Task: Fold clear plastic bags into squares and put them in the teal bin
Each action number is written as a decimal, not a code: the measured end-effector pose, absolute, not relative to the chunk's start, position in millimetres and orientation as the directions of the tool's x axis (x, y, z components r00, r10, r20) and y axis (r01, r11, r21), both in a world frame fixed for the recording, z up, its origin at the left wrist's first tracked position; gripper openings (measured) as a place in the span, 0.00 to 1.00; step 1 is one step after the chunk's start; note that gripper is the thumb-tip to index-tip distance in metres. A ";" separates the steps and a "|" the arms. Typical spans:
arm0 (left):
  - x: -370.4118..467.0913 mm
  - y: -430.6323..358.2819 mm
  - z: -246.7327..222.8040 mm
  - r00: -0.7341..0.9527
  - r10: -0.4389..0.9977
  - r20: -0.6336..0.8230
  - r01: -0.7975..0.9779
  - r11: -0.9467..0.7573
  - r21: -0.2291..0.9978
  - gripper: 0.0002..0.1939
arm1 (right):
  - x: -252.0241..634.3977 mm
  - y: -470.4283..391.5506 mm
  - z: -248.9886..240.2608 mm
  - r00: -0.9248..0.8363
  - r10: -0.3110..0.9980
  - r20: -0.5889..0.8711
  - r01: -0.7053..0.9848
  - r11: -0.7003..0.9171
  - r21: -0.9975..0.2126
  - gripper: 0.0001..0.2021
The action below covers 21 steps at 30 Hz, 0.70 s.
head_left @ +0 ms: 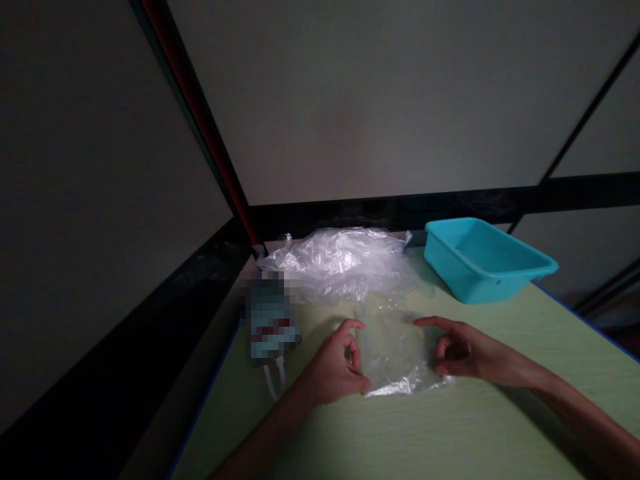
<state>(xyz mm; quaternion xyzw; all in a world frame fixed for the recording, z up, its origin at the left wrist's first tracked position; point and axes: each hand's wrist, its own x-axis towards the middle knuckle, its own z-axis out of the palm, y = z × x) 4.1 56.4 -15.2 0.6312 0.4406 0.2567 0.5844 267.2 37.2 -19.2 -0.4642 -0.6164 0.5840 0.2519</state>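
Note:
A small clear plastic bag (397, 353) lies flat on the pale green table between my hands. My left hand (334, 365) is at its left edge, the thumb touching the near left corner and the index finger bent higher up, with a gap between them. From the right, my right hand (463, 350) reaches over the opposite edge. Its index finger stretches above the bag, its thumb rests by the near right corner, and the other fingers curl in. Just beyond is a crumpled heap of clear plastic bags (340, 260).
The table (360, 440) has a blue edge and stands against panelled walls. A turquoise plastic basin (465, 280) sits at the back right. At the left lies a blurred-out greenish item (273, 320) with a white strap or cord (273, 380) beside it.

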 end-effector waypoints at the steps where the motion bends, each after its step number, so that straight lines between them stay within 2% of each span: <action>1: 3.9 56.4 -15.5 0.484 0.853 -0.194 0.256 0.074 0.964 0.36 | 267.6 37.1 -19.9 -0.442 0.868 -0.226 0.282 -0.104 -0.954 0.33; 15: 3.4 58.0 -20.8 0.499 0.832 -0.242 0.267 0.118 0.957 0.36 | 266.2 35.8 -17.2 -0.434 0.872 -0.228 0.338 -0.076 -0.938 0.29; 21: 2.5 59.7 -20.9 0.503 0.828 -0.248 0.269 0.123 0.955 0.36 | 268.1 36.1 -28.5 -0.448 0.873 -0.195 0.279 -0.070 -0.958 0.28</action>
